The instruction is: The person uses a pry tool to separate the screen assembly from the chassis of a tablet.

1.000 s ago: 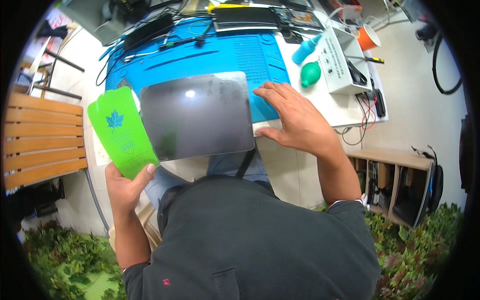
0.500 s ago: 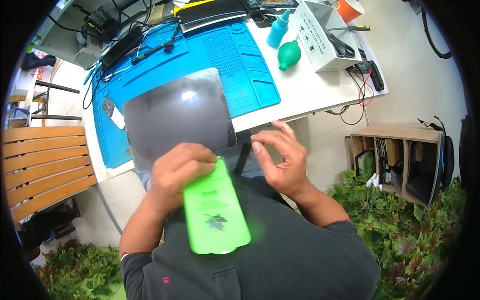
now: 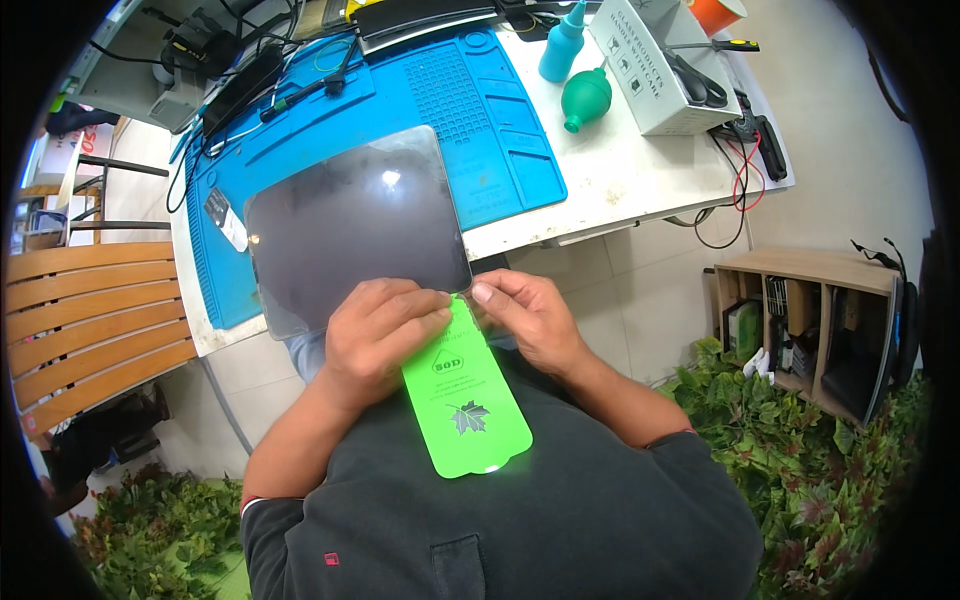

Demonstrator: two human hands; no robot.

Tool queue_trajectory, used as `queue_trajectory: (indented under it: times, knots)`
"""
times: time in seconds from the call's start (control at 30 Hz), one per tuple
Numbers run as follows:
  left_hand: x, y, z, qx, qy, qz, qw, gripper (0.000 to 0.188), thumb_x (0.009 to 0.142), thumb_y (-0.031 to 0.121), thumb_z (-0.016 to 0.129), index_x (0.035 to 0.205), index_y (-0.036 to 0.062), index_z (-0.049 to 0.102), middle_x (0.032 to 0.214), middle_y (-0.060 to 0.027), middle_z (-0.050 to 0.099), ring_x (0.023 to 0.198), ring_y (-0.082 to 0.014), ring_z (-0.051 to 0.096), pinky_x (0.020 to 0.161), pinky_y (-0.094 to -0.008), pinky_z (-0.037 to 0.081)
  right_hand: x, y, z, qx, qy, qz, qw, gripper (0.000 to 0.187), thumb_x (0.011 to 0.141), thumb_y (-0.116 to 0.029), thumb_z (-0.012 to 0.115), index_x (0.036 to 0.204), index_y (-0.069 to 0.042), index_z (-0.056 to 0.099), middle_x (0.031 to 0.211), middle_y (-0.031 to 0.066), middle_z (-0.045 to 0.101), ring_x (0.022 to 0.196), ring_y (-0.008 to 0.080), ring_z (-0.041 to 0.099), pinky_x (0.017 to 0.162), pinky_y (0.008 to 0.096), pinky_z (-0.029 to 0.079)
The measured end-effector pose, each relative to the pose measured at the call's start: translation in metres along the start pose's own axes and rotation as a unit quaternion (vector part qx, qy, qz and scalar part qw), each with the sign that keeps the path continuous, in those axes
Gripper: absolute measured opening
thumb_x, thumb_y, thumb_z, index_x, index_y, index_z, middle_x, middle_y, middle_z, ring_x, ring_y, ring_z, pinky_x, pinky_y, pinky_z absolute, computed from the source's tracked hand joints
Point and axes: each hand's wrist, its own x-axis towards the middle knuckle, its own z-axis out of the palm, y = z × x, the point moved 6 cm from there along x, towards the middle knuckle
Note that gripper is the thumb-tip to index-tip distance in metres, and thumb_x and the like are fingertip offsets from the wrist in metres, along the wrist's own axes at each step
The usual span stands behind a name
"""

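A bright green phone-shaped screen protector card, printed with a dark leaf, hangs in front of my shirt and tilts slightly. My left hand is closed around its upper left edge, with the fingertips over the top. At the top right corner my right hand pinches with thumb and forefinger, close to the left fingertips. Just beyond both hands lies a tablet, its dark glossy screen facing up and its near edge by the table's front. The exact spot under the right fingertips is partly hidden.
Under the tablet spreads a blue repair mat on a white table. A green air blower, a teal bottle and a white box with tools stand at the back right. A small card lies left of the tablet.
My right hand has come down and left from its raised spot to the card's top corner, fingers now closed. The card has moved right and slightly up with my left hand.
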Motion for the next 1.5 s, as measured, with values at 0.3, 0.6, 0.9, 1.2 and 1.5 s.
queue_trajectory:
  times: [0.3, 0.6, 0.9, 1.2, 1.5]
  knots:
    - [0.002, -0.002, 0.002, -0.019, -0.004, -0.015, 1.000, 0.029, 0.073, 0.011, 0.091, 0.098, 0.0046, 0.076, 0.103, -0.0098, 0.082, 0.089, -0.0292, 0.076, 0.079, -0.0389, 0.060, 0.006, 0.000, -0.002, -0.006, 0.013, 0.007, 1.000, 0.027, 0.118, -0.018, 0.061, 0.119, 0.005, 0.074, 0.102, 0.0079, 0.077, 0.092, 0.0146, 0.074, 0.082, 0.0309, 0.061]
    - [0.002, -0.004, 0.002, -0.023, -0.004, -0.032, 0.999, 0.030, 0.073, 0.009, 0.091, 0.097, 0.0047, 0.075, 0.101, -0.0100, 0.082, 0.089, -0.0294, 0.077, 0.078, -0.0387, 0.060, 0.008, 0.000, -0.001, 0.014, 0.006, 0.009, 1.000, 0.026, 0.117, -0.017, 0.061, 0.117, 0.005, 0.075, 0.102, 0.0082, 0.076, 0.092, 0.0151, 0.074, 0.082, 0.0316, 0.062]
    - [0.006, -0.007, 0.001, -0.045, -0.013, -0.051, 0.998, 0.028, 0.074, 0.010, 0.091, 0.096, 0.0047, 0.074, 0.097, -0.0092, 0.081, 0.087, -0.0281, 0.077, 0.076, -0.0380, 0.060, 0.009, -0.004, 0.000, -0.021, 0.009, -0.005, 1.000, 0.026, 0.117, -0.015, 0.061, 0.112, 0.005, 0.075, 0.096, 0.0068, 0.077, 0.087, 0.0134, 0.074, 0.079, 0.0307, 0.062]
    - [0.007, -0.009, 0.001, -0.051, -0.008, -0.049, 0.997, 0.028, 0.074, 0.009, 0.090, 0.096, 0.0050, 0.074, 0.096, -0.0092, 0.081, 0.085, -0.0278, 0.077, 0.074, -0.0373, 0.060, 0.012, -0.009, 0.001, -0.061, 0.016, -0.010, 0.998, 0.025, 0.115, -0.014, 0.061, 0.107, 0.005, 0.076, 0.091, 0.0060, 0.077, 0.082, 0.0124, 0.073, 0.075, 0.0301, 0.061]
    - [0.015, -0.016, 0.003, -0.077, -0.039, -0.064, 0.994, 0.024, 0.077, 0.008, 0.084, 0.095, 0.0075, 0.069, 0.096, -0.0044, 0.075, 0.082, -0.0254, 0.071, 0.072, -0.0372, 0.057, 0.013, -0.014, 0.000, -0.095, 0.020, 0.002, 0.995, 0.024, 0.113, -0.014, 0.064, 0.104, 0.003, 0.078, 0.087, 0.0011, 0.075, 0.079, 0.0069, 0.068, 0.070, 0.0270, 0.055]
